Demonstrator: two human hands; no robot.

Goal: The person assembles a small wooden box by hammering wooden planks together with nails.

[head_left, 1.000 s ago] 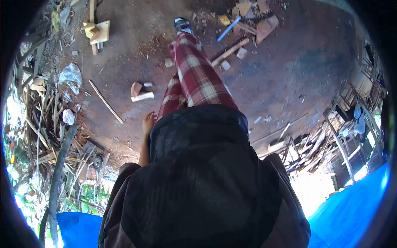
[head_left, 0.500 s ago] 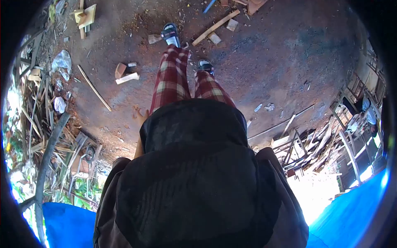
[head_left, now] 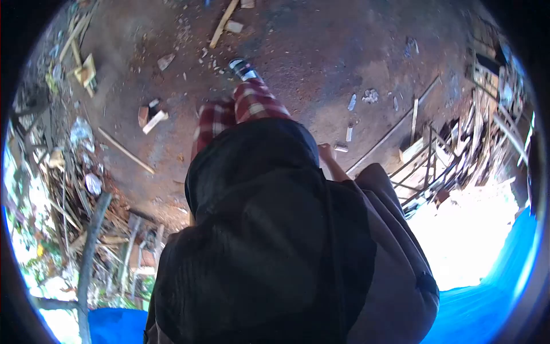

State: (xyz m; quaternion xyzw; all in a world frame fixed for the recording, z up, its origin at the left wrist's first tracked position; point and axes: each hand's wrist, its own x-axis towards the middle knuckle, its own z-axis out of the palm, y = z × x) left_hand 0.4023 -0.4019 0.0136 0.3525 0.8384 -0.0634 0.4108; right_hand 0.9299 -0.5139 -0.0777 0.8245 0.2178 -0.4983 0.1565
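Note:
My right hand (head_left: 326, 152) shows at the right edge of my black top (head_left: 263, 229), partly covered by it. Its fingers are too small and blurred to make out. A small pale block (head_left: 341, 148) lies on the ground and appears right beside this hand. My left hand is hidden by the top; just a sliver of skin shows at the top's left side. Below the top are my red plaid trousers (head_left: 258, 100), and one sandalled foot (head_left: 243, 69) is ahead.
Scrap wood piles up on the left (head_left: 114, 241) and right (head_left: 458, 137). A wood strip (head_left: 223, 23) lies ahead; a stick (head_left: 126, 150) and an offcut (head_left: 154, 122) lie to the left. A long pole (head_left: 395, 125) lies to the right. Blue sheeting (head_left: 487, 309) hangs behind.
My legs have stepped, and just one foot shows now. The left hand, visible with spread fingers before, has gone behind the top, and the right hand has come into view.

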